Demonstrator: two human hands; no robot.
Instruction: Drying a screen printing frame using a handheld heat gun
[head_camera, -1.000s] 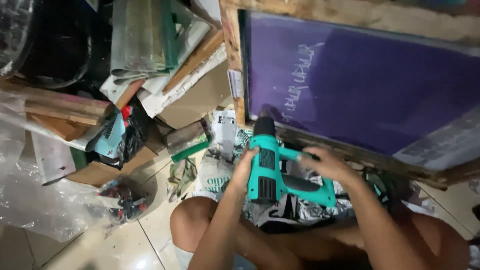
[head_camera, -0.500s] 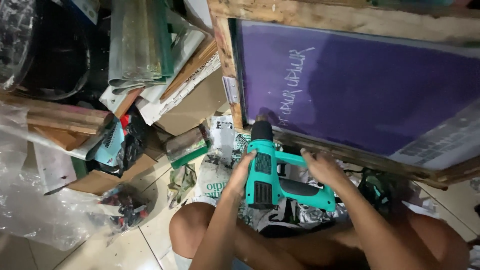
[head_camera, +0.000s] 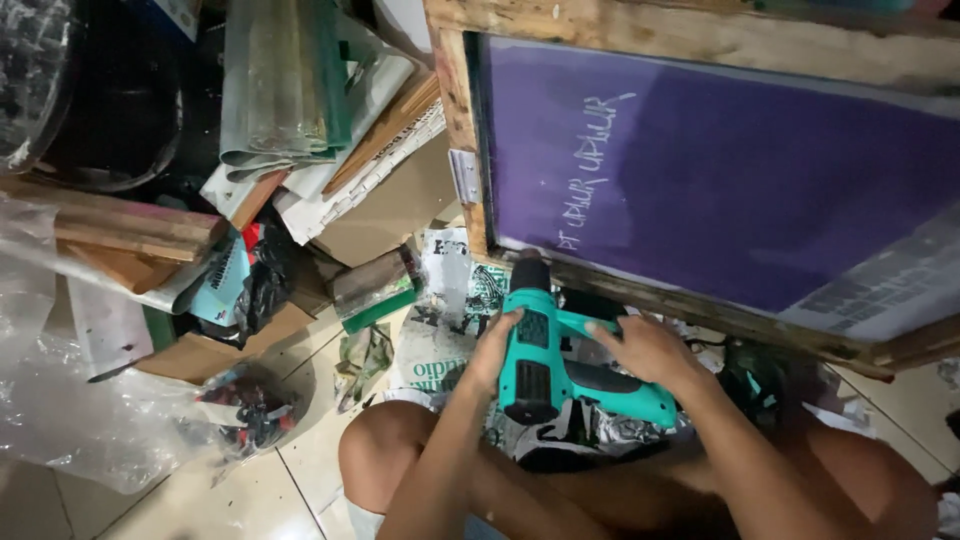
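both hands on teal heat gun (head_camera: 545, 365), nozzle aimed at purple screen-printing frame (head_camera: 720, 170)

left hand (head_camera: 495, 350) wraps the body, steadying; right hand (head_camera: 645, 350) closes on the handle, aiming up.

Crumpled plastic sheet (head_camera: 60, 400), stacked wooden boards (head_camera: 120, 225), folded newspapers (head_camera: 290, 90).

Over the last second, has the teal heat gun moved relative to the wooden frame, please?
Yes, slightly. The heat gun, held in both hands, has edged left along the wooden frame's bottom rail, with its nozzle now close under the frame's lower left corner.
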